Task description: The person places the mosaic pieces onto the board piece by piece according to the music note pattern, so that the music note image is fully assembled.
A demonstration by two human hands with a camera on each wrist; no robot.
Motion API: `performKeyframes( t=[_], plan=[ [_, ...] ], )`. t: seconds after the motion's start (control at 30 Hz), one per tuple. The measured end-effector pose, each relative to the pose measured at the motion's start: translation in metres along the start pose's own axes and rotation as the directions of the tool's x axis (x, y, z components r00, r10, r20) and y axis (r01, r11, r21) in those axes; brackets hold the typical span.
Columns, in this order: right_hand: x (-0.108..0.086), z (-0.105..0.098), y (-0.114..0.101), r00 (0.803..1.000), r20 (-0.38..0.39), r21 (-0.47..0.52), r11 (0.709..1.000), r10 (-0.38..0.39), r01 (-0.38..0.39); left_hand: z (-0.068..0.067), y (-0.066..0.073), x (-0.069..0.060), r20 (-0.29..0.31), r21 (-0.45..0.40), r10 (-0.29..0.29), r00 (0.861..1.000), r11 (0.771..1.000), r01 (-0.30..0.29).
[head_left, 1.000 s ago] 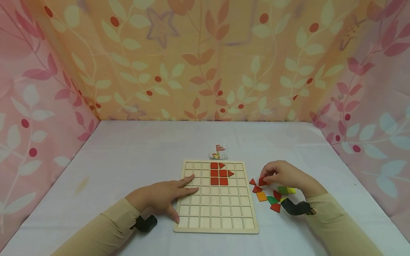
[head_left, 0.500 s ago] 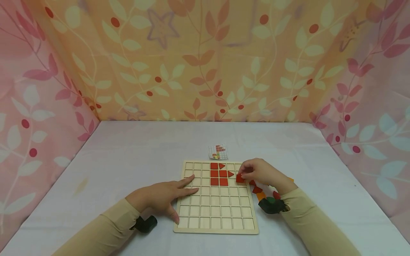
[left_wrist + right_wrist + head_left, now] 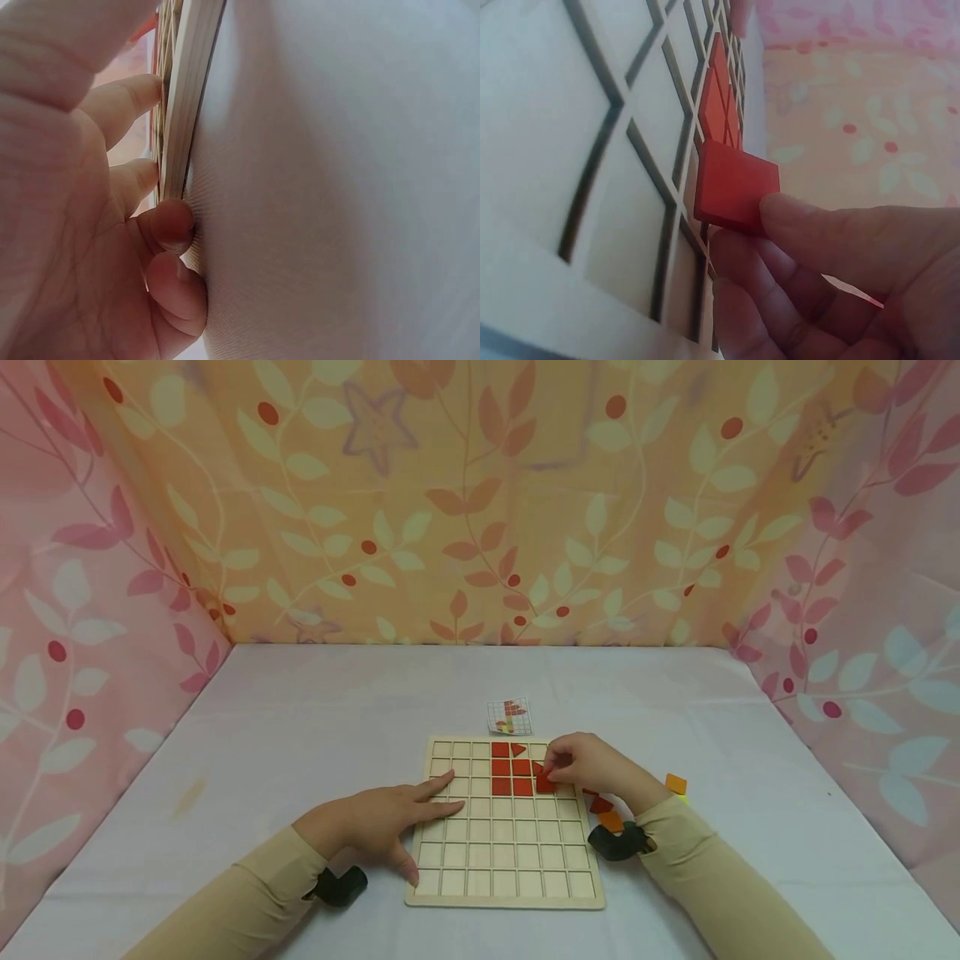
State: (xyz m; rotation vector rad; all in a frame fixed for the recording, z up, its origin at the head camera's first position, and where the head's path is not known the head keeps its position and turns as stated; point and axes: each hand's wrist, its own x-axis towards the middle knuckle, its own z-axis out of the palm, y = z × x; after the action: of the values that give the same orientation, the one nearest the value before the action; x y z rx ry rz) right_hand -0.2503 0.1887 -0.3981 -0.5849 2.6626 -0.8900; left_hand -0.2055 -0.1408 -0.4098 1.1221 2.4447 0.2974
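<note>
We pinch the red tile (image 3: 735, 184) between the right thumb and fingers; the right hand (image 3: 591, 764) is therefore the nearer. The tile is tilted over the board (image 3: 505, 902), just right of the inlaid red square (image 3: 522, 787) in the third row from the far edge; contact cannot be told. Being square, it has no long axis. The left hand (image 3: 375, 820), spread and grasping nothing, rests at the board's left edge, well apart from the tile.

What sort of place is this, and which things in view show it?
Probably a screened booth for puzzle work: a white-covered table, patterned hangings on three sides, and a gridded wooden board with red pieces.
</note>
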Motion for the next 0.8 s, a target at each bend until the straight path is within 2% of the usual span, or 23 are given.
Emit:
performKeyframes(
  t=[0.17, 0.47, 0.67, 0.8],
  plan=[
    [0.0004, 0.003, -0.0021, 1.0, 0.013, 0.006, 1.0, 0.004, -0.004, -0.0001, 0.0004, -0.0007, -0.003, 0.009, 0.004, 1.0, 1.0, -0.004],
    [0.0019, 0.0026, -0.0034, 0.994, 0.033, -0.012, 0.995, 0.1, -0.1, -0.0002, 0.0004, -0.0013, -0.007, 0.002, -0.004, 1.0, 1.0, 0.004],
    [0.0009, 0.0047, -0.001, 0.997, 0.05, -0.05, 0.997, 0.053, -0.051, 0.0006, -0.0007, -0.0006, -0.004, -0.004, -0.007, 1.0, 1.0, 0.007],
    [-0.0027, -0.0015, 0.0035, 0.999, 0.047, -0.054, 0.998, 0.027, -0.024, 0.0005, -0.0003, -0.0007, -0.003, -0.005, -0.007, 1.0, 1.0, 0.007]
  ],
)
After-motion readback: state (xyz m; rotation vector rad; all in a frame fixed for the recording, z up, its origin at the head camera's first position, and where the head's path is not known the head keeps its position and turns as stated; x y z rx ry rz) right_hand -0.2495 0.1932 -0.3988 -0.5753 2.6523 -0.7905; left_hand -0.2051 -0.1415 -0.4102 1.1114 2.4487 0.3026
